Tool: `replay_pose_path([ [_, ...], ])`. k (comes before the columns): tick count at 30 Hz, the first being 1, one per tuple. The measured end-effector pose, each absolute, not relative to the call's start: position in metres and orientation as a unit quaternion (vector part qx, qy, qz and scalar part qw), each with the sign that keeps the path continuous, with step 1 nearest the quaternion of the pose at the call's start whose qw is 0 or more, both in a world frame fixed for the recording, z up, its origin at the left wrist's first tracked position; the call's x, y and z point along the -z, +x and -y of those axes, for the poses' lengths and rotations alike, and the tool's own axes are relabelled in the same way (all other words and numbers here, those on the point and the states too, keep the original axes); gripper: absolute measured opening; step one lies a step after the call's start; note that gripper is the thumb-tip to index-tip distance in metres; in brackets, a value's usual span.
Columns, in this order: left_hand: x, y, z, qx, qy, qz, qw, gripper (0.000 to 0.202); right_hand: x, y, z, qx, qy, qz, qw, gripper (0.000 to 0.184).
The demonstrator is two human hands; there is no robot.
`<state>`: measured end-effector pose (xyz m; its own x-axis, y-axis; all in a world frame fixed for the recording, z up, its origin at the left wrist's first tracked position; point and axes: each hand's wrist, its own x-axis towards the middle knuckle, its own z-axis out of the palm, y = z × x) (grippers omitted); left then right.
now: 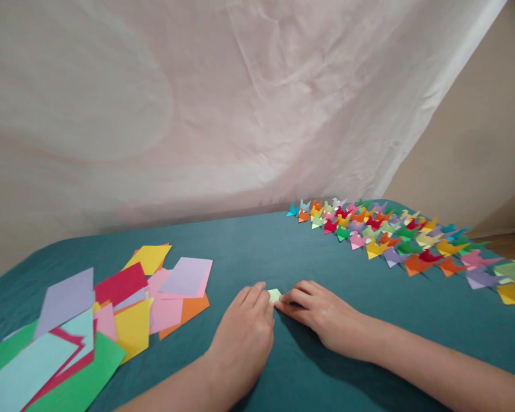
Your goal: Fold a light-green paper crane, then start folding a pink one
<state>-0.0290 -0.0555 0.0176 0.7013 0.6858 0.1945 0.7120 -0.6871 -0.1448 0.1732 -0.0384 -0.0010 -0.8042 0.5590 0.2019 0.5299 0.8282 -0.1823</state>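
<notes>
A small pale green piece of folded paper lies on the table between my two hands. My left hand rests over its left side, fingers together and pressed down on it, hiding part of it. From the right, the fingertips of my right hand touch the paper's edge, the thumb and fingers drawn close together. Only a small part of the paper shows, so its full folded shape cannot be made out.
Loose sheets of coloured paper, among them a yellow sheet and a red sheet, overlap on the left. Rows of folded paper birds stand at the right. A dark green cloth covers the table; a pale sheet hangs behind.
</notes>
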Motion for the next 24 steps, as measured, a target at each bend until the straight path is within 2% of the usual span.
replay_pose_path([
  [15,-0.0114,-0.0291,0.0574,0.058,-0.915,0.371,0.15,0.029,-0.0023,0.177,0.0372,-0.068,-0.267,0.951,0.138,0.03],
  [24,-0.0139,-0.0294,0.0563,0.033,-0.919,0.361,0.156,0.031,-0.004,0.1813,0.0385,-0.045,-0.275,0.951,0.131,0.023],
])
